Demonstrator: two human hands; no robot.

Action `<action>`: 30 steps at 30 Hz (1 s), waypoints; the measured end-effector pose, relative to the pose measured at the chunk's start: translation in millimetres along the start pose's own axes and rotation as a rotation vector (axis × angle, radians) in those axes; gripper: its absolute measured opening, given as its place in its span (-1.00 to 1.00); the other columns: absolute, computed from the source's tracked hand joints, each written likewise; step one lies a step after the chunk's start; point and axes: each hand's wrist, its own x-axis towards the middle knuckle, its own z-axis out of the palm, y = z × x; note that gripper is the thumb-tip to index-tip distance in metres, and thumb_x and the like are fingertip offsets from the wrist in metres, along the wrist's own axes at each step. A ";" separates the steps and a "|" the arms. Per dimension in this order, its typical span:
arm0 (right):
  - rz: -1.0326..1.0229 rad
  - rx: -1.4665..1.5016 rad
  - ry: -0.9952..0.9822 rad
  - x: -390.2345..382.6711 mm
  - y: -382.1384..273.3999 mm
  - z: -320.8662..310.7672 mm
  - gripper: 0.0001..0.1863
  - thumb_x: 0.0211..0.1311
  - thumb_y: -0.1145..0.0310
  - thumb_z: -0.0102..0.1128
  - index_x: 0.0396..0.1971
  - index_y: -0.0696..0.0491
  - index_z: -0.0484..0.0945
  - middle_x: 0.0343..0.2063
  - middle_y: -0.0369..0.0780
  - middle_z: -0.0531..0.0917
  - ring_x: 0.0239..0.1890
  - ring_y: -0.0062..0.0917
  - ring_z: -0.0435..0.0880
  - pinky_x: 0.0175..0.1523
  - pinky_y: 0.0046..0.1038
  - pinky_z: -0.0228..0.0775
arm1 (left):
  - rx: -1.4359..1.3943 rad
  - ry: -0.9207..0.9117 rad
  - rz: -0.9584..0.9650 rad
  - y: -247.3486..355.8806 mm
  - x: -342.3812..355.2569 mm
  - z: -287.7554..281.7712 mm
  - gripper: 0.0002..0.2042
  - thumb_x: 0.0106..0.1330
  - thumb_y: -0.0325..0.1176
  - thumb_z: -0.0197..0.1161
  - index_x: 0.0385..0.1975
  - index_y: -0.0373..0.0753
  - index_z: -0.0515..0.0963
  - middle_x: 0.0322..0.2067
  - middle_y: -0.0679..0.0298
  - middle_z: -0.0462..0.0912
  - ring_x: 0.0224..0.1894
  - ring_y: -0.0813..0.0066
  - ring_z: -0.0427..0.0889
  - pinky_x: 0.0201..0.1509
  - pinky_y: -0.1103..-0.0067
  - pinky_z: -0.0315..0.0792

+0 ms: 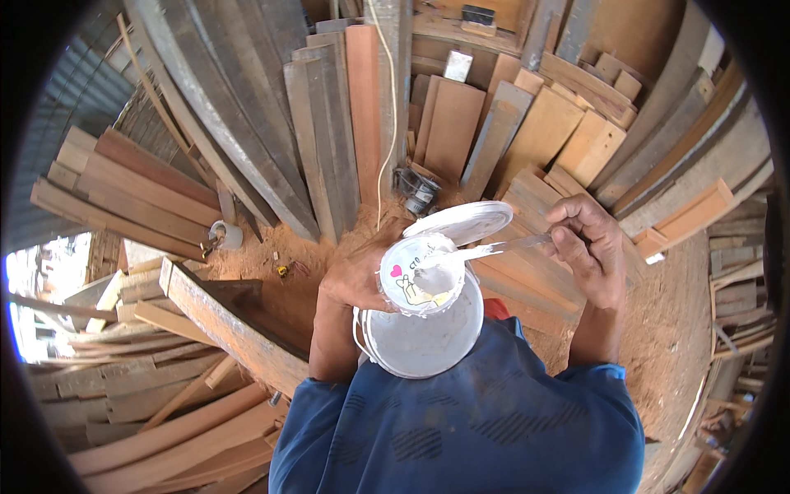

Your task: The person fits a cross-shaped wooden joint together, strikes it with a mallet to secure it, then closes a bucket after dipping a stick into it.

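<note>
My left hand (354, 272) is closed around the side of a small round white tub (399, 292) with a red heart and a line drawing on it. White paste lies on the tub's face and rim. My right hand (588, 251) pinches a thin flat spatula (522, 244) between thumb and fingers. White paste coats the spatula's far end, which reaches the tub's right side. Just beyond the tub, a white round lid (473, 221) is tilted; what supports it is hidden. Below the tub, close to my body, sits a larger white bucket (424, 346) with pale residue inside and a handle at its left.
Wooden boards (362, 115) lean upright ahead, with more planks (123, 181) at the left. A long, worn beam (230, 321) slants beside my left arm. Sawdust (263, 247) covers the floor. A small white pail (226, 236) stands there, and a pale cable (393, 107) hangs ahead.
</note>
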 end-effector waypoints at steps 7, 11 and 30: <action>-0.075 -0.185 -0.156 19.9 34.6 -15.7 -0.88 0.33 0.44 0.21 -0.22 0.15 0.61 -0.44 -0.41 0.55 -0.41 -0.74 0.46 -0.28 -0.65 0.30 | -0.260 0.242 -0.059 10.1 -37.1 44.8 -0.31 0.07 -0.21 0.53 0.21 -0.33 0.45 0.12 0.11 0.58 0.18 0.25 0.50 0.31 0.36 0.35; 0.006 -0.010 -0.239 22.0 68.9 -45.5 -0.83 0.30 0.35 0.30 -0.28 0.13 0.56 -0.48 -0.47 0.45 -0.45 -0.79 0.33 -0.33 -0.68 0.16 | -0.266 0.356 -0.159 18.6 -32.5 77.6 -0.30 0.06 -0.06 0.52 0.18 -0.29 0.50 0.15 -0.01 0.50 0.21 0.09 0.43 0.34 0.27 0.28; 0.424 0.855 -0.782 117.8 126.6 244.0 -0.64 0.43 0.45 0.13 0.18 0.18 0.48 -0.21 -0.23 0.65 -0.30 -0.62 0.55 -0.17 -0.56 0.48 | -0.179 1.122 -0.163 69.9 -229.7 148.4 -0.05 -0.09 -0.20 0.59 0.31 -0.52 0.27 0.19 0.07 0.26 0.30 0.24 0.26 0.39 0.42 0.14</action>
